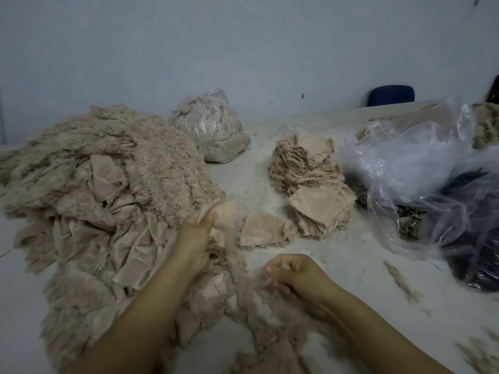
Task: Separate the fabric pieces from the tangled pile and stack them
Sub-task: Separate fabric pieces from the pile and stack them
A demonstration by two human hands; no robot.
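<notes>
**Fabric pieces: one in your left hand, the rest piled and stacked around you**

The fabric pieces are spread over the pale table (337,265) in several groups. The big tangled pile (102,184) fills the left side, frayed and fluffy on top, with smoother beige folds lower down toward you. Your left hand (197,238) is raised at the pile's right edge, thumb up, and its fingers are curled round a blurred fabric piece (222,214) that it grips from below. Loose frayed scraps (237,306) trail between your forearms.

Your right hand (294,273) sits low over the table, well apart from the pile, with its fingers curled in; wisps of fluff show at the fingertips, but you cannot tell whether it truly pinches anything.

Just beyond your left hand lies a single flat triangular piece (260,230) on the table. Beside it, to the right, stands the nearer stack (321,211) of like pieces, and touching that from behind rises the taller stack (302,160), its layers ragged at the edges.

At the back, next to the pile, a tied clear bag (213,128) holds more beige material. On the right, crumpled clear plastic bags (432,171) lie open, with dark fabric (472,238) showing through them. A dark blue chair back (391,95) stands against the wall (243,49).
</notes>
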